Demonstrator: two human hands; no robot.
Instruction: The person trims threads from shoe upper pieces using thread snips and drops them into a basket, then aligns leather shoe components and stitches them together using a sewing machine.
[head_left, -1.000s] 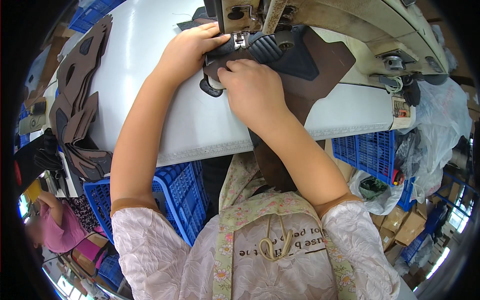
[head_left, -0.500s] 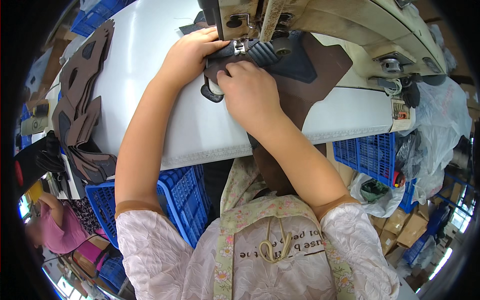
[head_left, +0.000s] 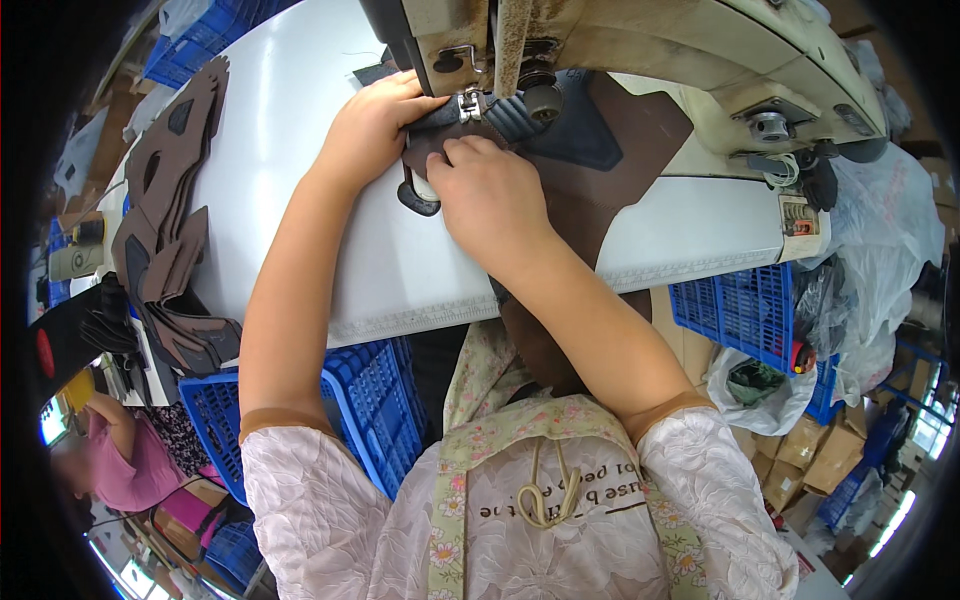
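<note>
A brown leather-like shoe-upper piece (head_left: 640, 150) with dark blue ribbed padding (head_left: 515, 118) lies under the presser foot (head_left: 471, 104) of a sewing machine (head_left: 600, 45). My left hand (head_left: 368, 132) is closed on its left end, the thumb stretched toward the foot and the fingertips partly hidden by the machine head. On the near side, my right hand (head_left: 492, 198) grips the brown material with curled fingers, just below the ribbed part. A black-tipped lever or plate (head_left: 418, 200) shows between my hands. Part of the brown piece hangs over the table's front edge beneath my right forearm.
Stacked brown cut pieces (head_left: 165, 230) lie at the white table's (head_left: 270, 150) left end. Blue crates stand below, one by my left arm (head_left: 375, 410), one at right (head_left: 735, 315). Plastic bags (head_left: 880, 230) hang at the right. Another person (head_left: 135, 450) sits at far left.
The whole view has shifted slightly, with the machine head now a little lower and further left. Both hands keep their hold on the piece, which has barely moved under the foot.
</note>
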